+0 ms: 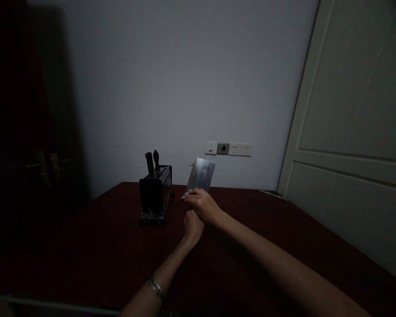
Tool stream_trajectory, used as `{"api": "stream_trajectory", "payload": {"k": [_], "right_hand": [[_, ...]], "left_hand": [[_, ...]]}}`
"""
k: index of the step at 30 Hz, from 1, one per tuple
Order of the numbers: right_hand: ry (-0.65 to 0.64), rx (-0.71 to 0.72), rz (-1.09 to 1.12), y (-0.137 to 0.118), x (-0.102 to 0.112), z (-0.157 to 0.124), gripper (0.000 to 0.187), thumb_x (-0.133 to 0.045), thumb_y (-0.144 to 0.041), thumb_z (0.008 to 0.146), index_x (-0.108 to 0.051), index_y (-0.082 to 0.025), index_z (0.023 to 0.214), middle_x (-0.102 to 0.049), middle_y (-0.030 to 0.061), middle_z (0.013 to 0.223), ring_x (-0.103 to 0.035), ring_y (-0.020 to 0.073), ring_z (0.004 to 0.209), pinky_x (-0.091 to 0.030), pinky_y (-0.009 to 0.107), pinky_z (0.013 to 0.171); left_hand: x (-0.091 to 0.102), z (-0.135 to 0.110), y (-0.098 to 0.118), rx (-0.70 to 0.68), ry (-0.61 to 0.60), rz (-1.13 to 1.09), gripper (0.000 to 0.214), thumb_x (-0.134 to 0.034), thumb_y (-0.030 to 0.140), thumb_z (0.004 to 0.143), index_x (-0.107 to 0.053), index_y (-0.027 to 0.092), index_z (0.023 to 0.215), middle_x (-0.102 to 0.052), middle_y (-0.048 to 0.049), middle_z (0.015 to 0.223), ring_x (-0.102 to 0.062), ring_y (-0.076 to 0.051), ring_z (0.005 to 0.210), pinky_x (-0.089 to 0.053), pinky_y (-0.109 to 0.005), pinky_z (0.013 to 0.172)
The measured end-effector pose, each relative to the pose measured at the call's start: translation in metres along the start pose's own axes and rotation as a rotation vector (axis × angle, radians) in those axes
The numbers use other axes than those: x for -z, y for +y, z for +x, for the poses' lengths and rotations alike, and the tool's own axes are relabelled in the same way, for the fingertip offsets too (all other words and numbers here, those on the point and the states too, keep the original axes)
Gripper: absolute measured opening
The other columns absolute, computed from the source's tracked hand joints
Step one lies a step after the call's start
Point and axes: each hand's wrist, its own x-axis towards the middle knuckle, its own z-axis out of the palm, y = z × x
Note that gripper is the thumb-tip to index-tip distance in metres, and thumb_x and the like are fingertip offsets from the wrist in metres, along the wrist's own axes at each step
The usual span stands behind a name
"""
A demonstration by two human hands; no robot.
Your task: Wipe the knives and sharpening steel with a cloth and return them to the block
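A cleaver (201, 174) with a broad, shiny rectangular blade stands tilted up above the table, its handle hidden by my hands. My left hand (193, 225) is closed in a fist below the blade, around where the handle runs. Across the lower part of the blade lies my right hand (201, 203), fingers bent and pressed against it, just above my left hand. Something small and pale shows at the right fingertips; I cannot make out what it is. Left of both hands stands a black knife block (152, 196) with dark knife handles (149, 164) sticking up.
The dark red table (95, 246) reaches back to a pale wall (171, 88). Wall sockets (240, 149) sit low on that wall, behind the cleaver. A white panelled door (353, 127) is on the right. At the left, a door handle (56, 165) shows in shadow.
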Motion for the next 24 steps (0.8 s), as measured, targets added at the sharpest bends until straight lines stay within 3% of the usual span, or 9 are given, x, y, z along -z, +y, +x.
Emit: {"api": "stream_trajectory", "payload": {"k": [4, 8, 11, 15, 17, 20, 24], "right_hand": [[0.048, -0.073, -0.072, 0.033, 0.025, 0.02, 0.023, -0.054, -0.011, 0.081, -0.067, -0.02, 0.097, -0.069, 0.008, 0.094, -0.059, 0.021, 0.092, -0.047, 0.034, 0.078], [0.257, -0.267, -0.095, 0.072, 0.045, 0.039, 0.022, -0.054, -0.012, 0.081, -0.068, -0.02, 0.096, -0.067, 0.0098, 0.096, -0.059, 0.0216, 0.09, -0.047, 0.036, 0.079], [0.239, -0.239, -0.08, 0.06, 0.033, 0.027, 0.021, -0.054, -0.013, 0.081, -0.068, -0.02, 0.095, -0.068, 0.0089, 0.096, -0.058, 0.0218, 0.092, -0.046, 0.036, 0.079], [0.027, -0.029, -0.082, 0.018, 0.007, 0.001, 0.022, -0.055, -0.014, 0.081, -0.065, -0.019, 0.1, -0.068, 0.008, 0.099, -0.056, 0.0222, 0.095, -0.045, 0.036, 0.076], [-0.034, 0.032, -0.1, 0.013, 0.006, -0.002, 0.022, -0.056, -0.016, 0.081, -0.064, -0.019, 0.101, -0.068, 0.0073, 0.101, -0.056, 0.022, 0.096, -0.044, 0.036, 0.076], [-0.003, -0.006, -0.151, 0.033, 0.022, 0.013, 0.024, -0.055, -0.012, 0.081, -0.064, -0.02, 0.102, -0.067, 0.0062, 0.104, -0.056, 0.022, 0.096, -0.043, 0.036, 0.077], [0.168, -0.204, -0.204, 0.068, 0.046, 0.038, 0.025, -0.054, -0.011, 0.081, -0.065, -0.019, 0.102, -0.066, 0.0072, 0.107, -0.054, 0.0242, 0.098, -0.041, 0.039, 0.082]], "left_hand": [[0.0, -0.003, 0.001, -0.075, 0.126, -0.032, 0.033, -0.045, 0.04, 0.085, -0.063, 0.014, 0.094, -0.068, -0.0137, 0.083, -0.064, -0.024, 0.08, -0.038, -0.025, 0.063], [-0.002, -0.007, 0.004, -0.105, 0.13, -0.018, 0.038, -0.04, 0.046, 0.086, -0.062, 0.015, 0.091, -0.068, -0.0125, 0.079, -0.065, -0.022, 0.076, -0.038, -0.025, 0.063], [-0.004, -0.006, 0.003, -0.1, 0.124, -0.029, 0.037, -0.04, 0.045, 0.087, -0.061, 0.015, 0.091, -0.068, -0.0127, 0.08, -0.065, -0.022, 0.077, -0.038, -0.025, 0.063], [-0.006, -0.004, -0.001, -0.073, 0.077, -0.031, 0.026, -0.048, 0.031, 0.084, -0.061, 0.014, 0.099, -0.068, -0.014, 0.086, -0.064, -0.023, 0.081, -0.038, -0.025, 0.063], [-0.006, -0.004, -0.002, -0.076, 0.069, -0.025, 0.026, -0.049, 0.028, 0.083, -0.06, 0.014, 0.101, -0.068, -0.0145, 0.087, -0.064, -0.024, 0.082, -0.038, -0.025, 0.063], [-0.005, -0.006, 0.001, -0.109, 0.104, -0.03, 0.032, -0.044, 0.038, 0.085, -0.061, 0.014, 0.098, -0.068, -0.0136, 0.083, -0.065, -0.024, 0.08, -0.039, -0.026, 0.062], [-0.003, -0.011, 0.006, -0.115, 0.11, -0.007, 0.038, -0.04, 0.045, 0.086, -0.062, 0.015, 0.09, -0.068, -0.0131, 0.079, -0.065, -0.023, 0.077, -0.039, -0.025, 0.062]]}}
